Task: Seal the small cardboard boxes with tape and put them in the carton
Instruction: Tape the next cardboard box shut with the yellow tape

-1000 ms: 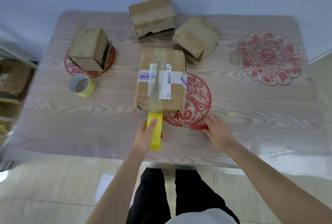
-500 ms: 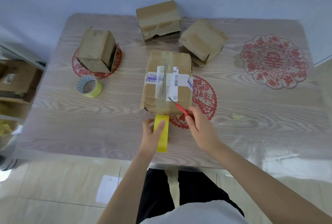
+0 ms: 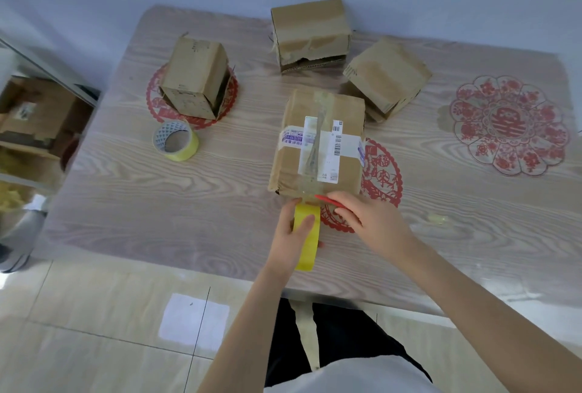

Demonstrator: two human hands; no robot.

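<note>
My left hand (image 3: 285, 239) curls round the yellow tape roll (image 3: 307, 244), held just off the near edge of the small box (image 3: 289, 169) on the surface (image 3: 157, 210). My right hand (image 3: 374, 224) pinches a red cutter (image 3: 326, 199) at that edge. If the tape goes slack, I'd expect a ragged cut or nicked cardboard.

This looks like a room in a home. The table (image 3: 132, 203) has red paper cut-outs (image 3: 510, 124), and the floor (image 3: 94, 339) is tiled.

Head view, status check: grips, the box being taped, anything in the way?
Left grip holds yellow tape roll at near edge of labelled box. Right grip holds red cutter beside it. Nothing in the way.
</note>
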